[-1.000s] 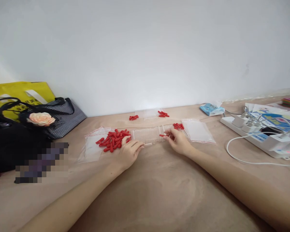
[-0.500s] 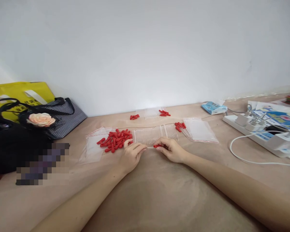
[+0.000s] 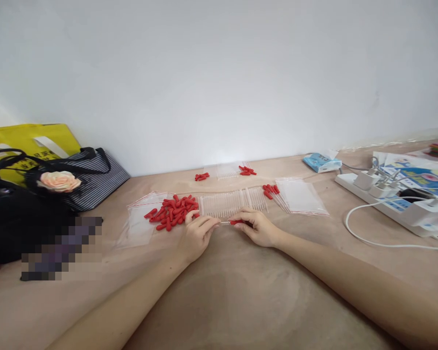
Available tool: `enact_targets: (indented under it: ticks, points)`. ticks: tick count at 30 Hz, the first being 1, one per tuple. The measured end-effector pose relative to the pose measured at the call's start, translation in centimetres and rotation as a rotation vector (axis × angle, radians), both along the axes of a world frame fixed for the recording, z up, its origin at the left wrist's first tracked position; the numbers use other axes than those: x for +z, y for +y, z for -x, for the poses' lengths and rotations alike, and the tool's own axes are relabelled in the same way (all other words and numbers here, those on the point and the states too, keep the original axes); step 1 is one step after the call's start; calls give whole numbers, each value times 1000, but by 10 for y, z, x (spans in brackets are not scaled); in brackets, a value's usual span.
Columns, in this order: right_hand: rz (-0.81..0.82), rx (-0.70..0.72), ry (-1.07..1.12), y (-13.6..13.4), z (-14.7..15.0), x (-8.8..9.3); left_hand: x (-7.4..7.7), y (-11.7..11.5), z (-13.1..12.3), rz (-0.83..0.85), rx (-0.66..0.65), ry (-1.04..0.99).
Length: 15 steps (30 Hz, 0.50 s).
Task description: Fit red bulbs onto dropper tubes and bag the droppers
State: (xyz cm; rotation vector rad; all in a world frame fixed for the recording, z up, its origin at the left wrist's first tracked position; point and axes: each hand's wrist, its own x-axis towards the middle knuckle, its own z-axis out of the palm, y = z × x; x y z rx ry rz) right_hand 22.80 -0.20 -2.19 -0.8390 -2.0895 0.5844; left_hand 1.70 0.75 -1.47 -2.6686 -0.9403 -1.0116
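Observation:
My left hand (image 3: 198, 234) is closed, pinching a thin clear glass dropper tube (image 3: 225, 223) between thumb and fingers. In my right hand (image 3: 258, 227) a red rubber bulb (image 3: 235, 222) is gripped between thumb and fingertips, its open end meeting the tube's right end. How far the tube sits inside the bulb I cannot tell. Just behind my hands lies a row of glass tubes (image 3: 222, 203). A heap of loose red bulbs (image 3: 173, 211) is beside my left hand. Several droppers with red bulbs fitted (image 3: 276, 195) lie to the right of the row.
Clear zip bags lie at left (image 3: 136, 226) and right (image 3: 302, 197). Farther back are more tubes (image 3: 227, 171) and small bulb groups (image 3: 202, 177). A tissue pack (image 3: 319, 163) and a loaded power strip (image 3: 387, 199) with cables stand right; bags (image 3: 95, 180) stand left.
The bulb and tube have come closer together, and less bare tube shows between my hands. Both hands keep their grips. The view has shifted slightly.

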Motion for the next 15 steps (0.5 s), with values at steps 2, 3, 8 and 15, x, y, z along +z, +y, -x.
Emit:
enact_targets:
  ticks: [2,3,8,15]
  points:
    - [-5,0,6,-1,0,1,-1,1,0,-18,-22,0]
    - [-8,-2,9,-1,0,1,-2,2,0,-26,-35,0]
    - [-46,-16,12,-2,0,1,-1,2,-3,-30,-100,0]
    - [-100,-13,-23,-2,-1,-2,1,0,-7,4,-147,29]
